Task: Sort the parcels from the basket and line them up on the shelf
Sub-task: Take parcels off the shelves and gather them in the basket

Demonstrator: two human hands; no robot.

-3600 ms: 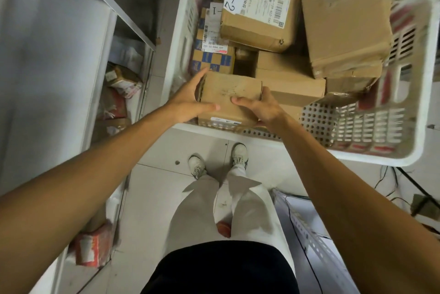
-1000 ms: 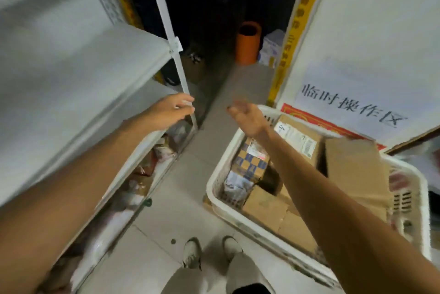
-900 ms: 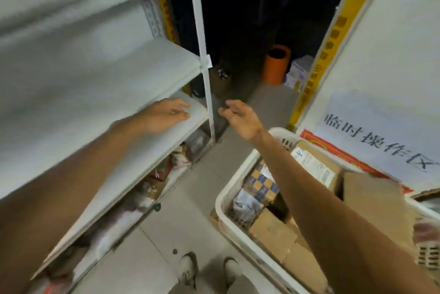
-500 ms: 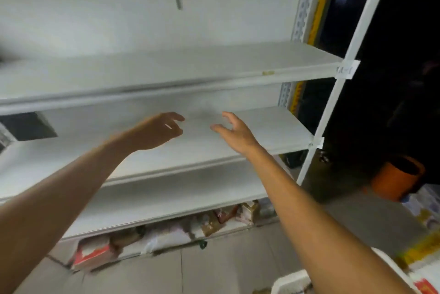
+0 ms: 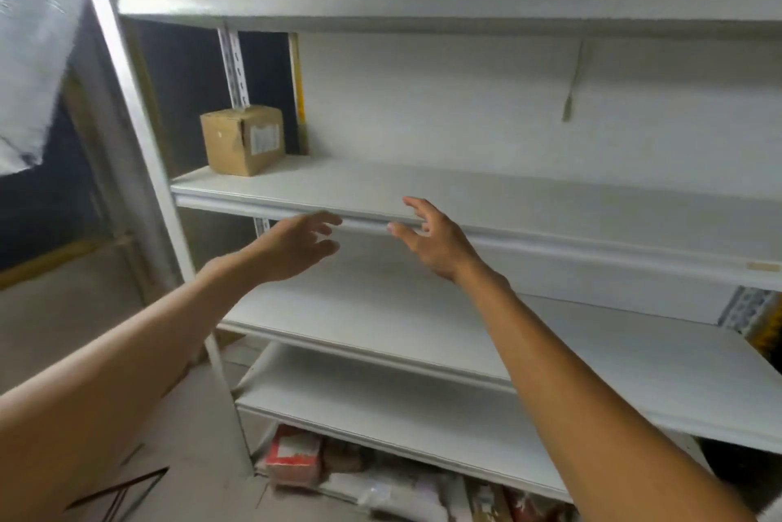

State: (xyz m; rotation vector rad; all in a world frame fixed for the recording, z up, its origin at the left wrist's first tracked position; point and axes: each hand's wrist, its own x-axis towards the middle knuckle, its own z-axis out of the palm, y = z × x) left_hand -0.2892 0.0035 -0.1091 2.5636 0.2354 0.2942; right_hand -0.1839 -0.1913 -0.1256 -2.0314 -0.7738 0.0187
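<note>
Just the one cam on your head here, facing forward and slightly down, sitting pretty close to the shelf (image 5: pixel 529 204).

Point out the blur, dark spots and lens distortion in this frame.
Head view: motion blur smears the left hand and the pale sheet top left; the cardboard parcel is fairly sharp; the shelf upright leans from the wide lens; darkness behind the parcel.
</note>
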